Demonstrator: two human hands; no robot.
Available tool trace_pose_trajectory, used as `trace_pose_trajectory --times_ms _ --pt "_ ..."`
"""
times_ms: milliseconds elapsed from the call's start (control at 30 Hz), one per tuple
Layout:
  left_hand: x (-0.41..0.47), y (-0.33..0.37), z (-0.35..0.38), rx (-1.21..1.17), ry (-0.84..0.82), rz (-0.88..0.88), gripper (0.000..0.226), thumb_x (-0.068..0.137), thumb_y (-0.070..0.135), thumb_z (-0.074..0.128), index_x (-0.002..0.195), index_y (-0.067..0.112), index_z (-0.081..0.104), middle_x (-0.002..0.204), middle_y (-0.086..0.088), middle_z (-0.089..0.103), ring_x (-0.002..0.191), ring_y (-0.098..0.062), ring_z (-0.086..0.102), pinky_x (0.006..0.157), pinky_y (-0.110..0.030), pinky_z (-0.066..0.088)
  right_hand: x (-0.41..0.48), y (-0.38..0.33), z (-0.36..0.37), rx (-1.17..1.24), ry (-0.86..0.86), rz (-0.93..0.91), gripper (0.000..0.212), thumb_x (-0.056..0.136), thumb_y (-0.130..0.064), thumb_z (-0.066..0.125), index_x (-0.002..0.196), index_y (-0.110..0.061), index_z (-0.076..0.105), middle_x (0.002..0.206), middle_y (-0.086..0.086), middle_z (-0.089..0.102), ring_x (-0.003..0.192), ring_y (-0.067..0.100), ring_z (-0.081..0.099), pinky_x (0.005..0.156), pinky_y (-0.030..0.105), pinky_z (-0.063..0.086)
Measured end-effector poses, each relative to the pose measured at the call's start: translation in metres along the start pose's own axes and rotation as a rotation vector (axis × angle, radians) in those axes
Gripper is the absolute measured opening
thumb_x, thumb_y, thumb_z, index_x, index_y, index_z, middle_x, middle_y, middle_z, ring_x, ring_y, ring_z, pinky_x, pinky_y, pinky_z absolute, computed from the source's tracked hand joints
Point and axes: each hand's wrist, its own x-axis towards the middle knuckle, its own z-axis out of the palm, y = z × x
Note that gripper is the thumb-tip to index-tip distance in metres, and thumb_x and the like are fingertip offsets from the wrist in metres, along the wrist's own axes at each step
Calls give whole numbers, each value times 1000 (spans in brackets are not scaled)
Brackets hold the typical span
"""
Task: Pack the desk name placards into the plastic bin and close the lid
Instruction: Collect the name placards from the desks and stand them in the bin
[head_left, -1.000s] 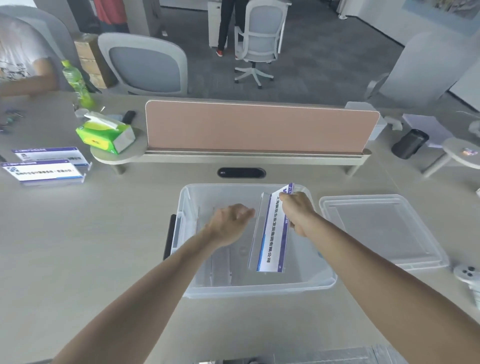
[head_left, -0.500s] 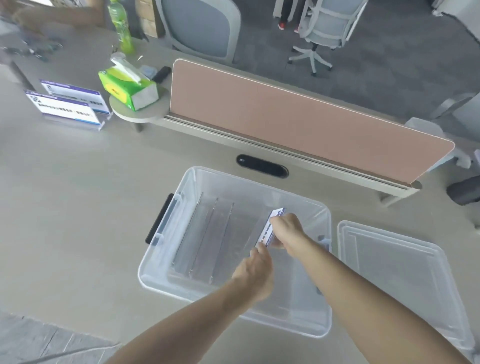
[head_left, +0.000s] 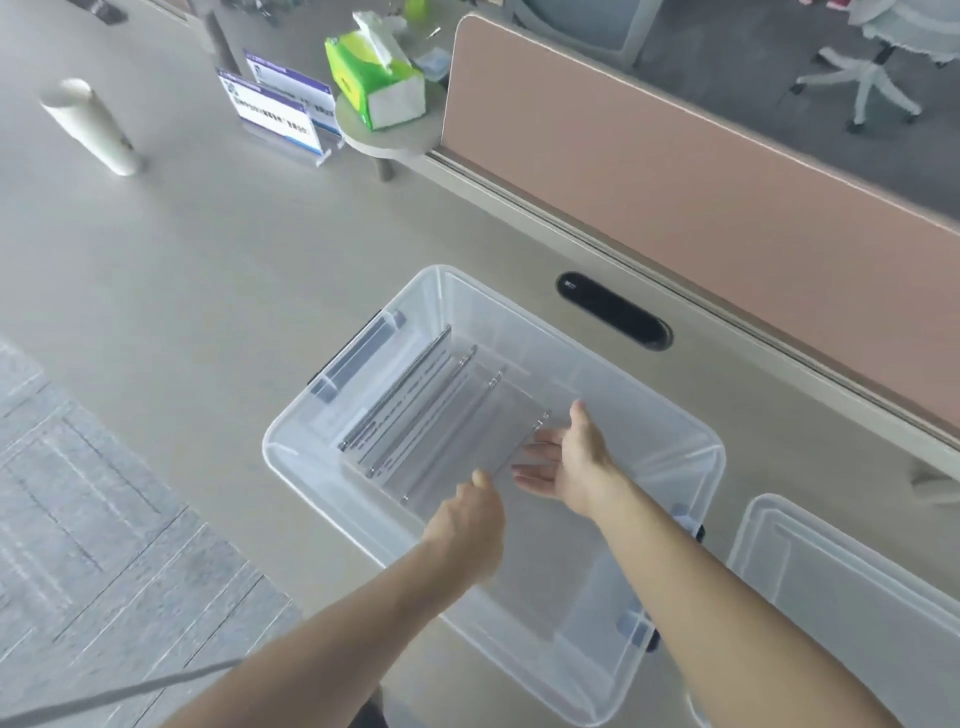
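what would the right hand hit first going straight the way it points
Likely the nearest clear placard in the bin; the right hand's fingers look about at its edge, depth unclear.

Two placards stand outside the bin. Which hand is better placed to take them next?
Probably the left hand: the two placards stand far left of the bin, on its side; the right hand would have to reach across.

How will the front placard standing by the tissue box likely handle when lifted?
The front placard looks like rigid clear acrylic, so it should lift stiff, not floppy. Its glossy faces may be slippery; pinching the edges seems safer. It stands on a narrow foot, so a push high up could tip it against the rear placard behind.
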Motion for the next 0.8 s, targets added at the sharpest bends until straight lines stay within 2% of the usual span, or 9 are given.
trace_pose_trajectory --times_ms 67,133,200,267,333,433,533,667,800 --pt "3 0 2 3 21 -26 40 90 -1 49 127 2 32 127 -17 52 119 -35 58 94 -37 47 2 -2 2 124 -51 36 76 98 -64 18 114 0 57 116 21 63 90 46 68 77 48 58" --pt "6 0 5 -3 35 -57 42 90 0 51 127 3 31 127 -15 51 120 -34 58 94 -36 47 0 -2 5 198 -65 56 61 102 -49 23 117 -1 56 114 19 63 84 44 68 75 45 56" --pt "8 0 7 -9 51 -81 42 90 1 53 126 5 31 126 -14 51 119 -34 59 92 -37 49 -3 1 7 131 -70 27 32 100 -22 32 110 -7 59 103 12 63 78 37 67 74 42 56" --pt "9 1 7 -6 66 -88 41 90 3 55 124 6 31 123 -14 52 116 -34 60 88 -37 50 -6 7 11 -82 -56 -34 37 94 -2 29 99 -23 59 98 0 62 81 32 67 76 41 58" --pt "10 1 5 -6 74 -103 39 90 3 55 122 6 32 122 -14 53 114 -33 61 84 -36 51 -10 16 17 -314 -88 -97 46 96 -3 25 101 -41 51 101 -8 61 94 29 69 81 38 59" --pt "11 1 2 -15 99 -127 36 90 2 53 119 7 32 120 -14 54 112 -33 62 81 -35 51 -13 21 22 -449 -203 -132 62 96 -5 26 129 -57 32 112 -7 58 107 28 67 87 34 58" --pt "10 2 0 -18 109 -148 38 90 0 53 121 6 32 122 -14 54 114 -33 60 81 -34 49 -15 18 22 -510 -241 -170 62 100 -8 28 150 -44 22 113 -8 57 101 22 66 99 39 53" --pt "8 4 -1 -19 119 -149 38 90 -2 50 122 6 32 123 -15 53 115 -33 59 82 -34 48 -16 19 22 -551 -271 -177 67 100 -7 27 153 -45 12 136 -1 54 111 24 62 99 36 52" --pt "8 6 -3 -20 120 -156 38 91 -3 48 124 6 32 126 -15 52 118 -34 58 85 -35 48 -14 21 22 -575 -252 -196 71 97 -2 33 153 -41 14 127 2 54 108 20 57 99 38 53"
